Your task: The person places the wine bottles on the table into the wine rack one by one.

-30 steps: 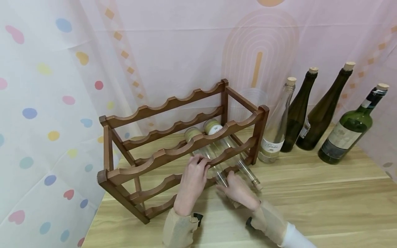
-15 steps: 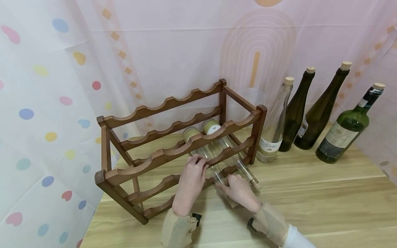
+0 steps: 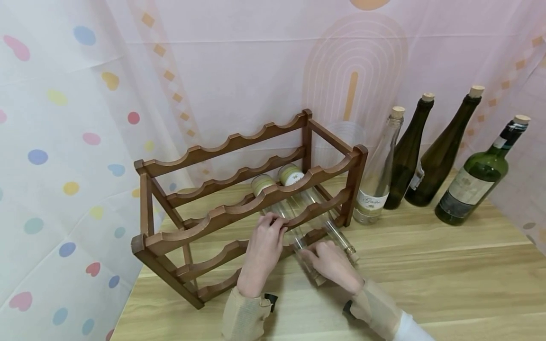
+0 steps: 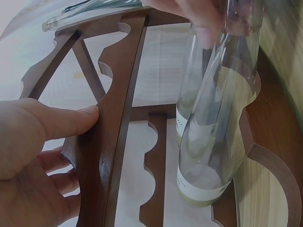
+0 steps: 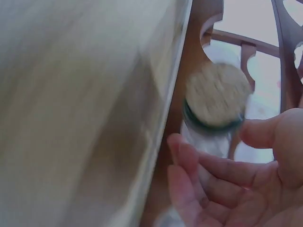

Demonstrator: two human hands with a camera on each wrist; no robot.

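Note:
A brown wooden wine rack [image 3: 222, 215] with scalloped rails stands on the table. My left hand [image 3: 264, 248] grips its middle front rail, thumb on one face and fingers round the other in the left wrist view. Two clear glass bottles lie in the lower tier, necks toward me. My right hand [image 3: 330, 263] holds the left one, a clear wine bottle [image 4: 203, 161], by the neck. Its cork [image 5: 220, 94] pokes out between thumb and fingers in the right wrist view. Just right of it lies the second clear bottle [image 3: 294, 177], its cork [image 3: 355, 258] beyond the rack's front.
Right of the rack stand a clear corked bottle [image 3: 371, 199], two dark bottles [image 3: 407, 166] and a green labelled bottle [image 3: 471, 184]. A patterned cloth [image 3: 239, 61] hangs behind. Wood-grain table [image 3: 448, 279] extends to the right and front.
My right hand has shifted slightly along the bottle's neck, its fingers drawn in a little. The left hand stays on the rail, and the rack and standing bottles have not moved.

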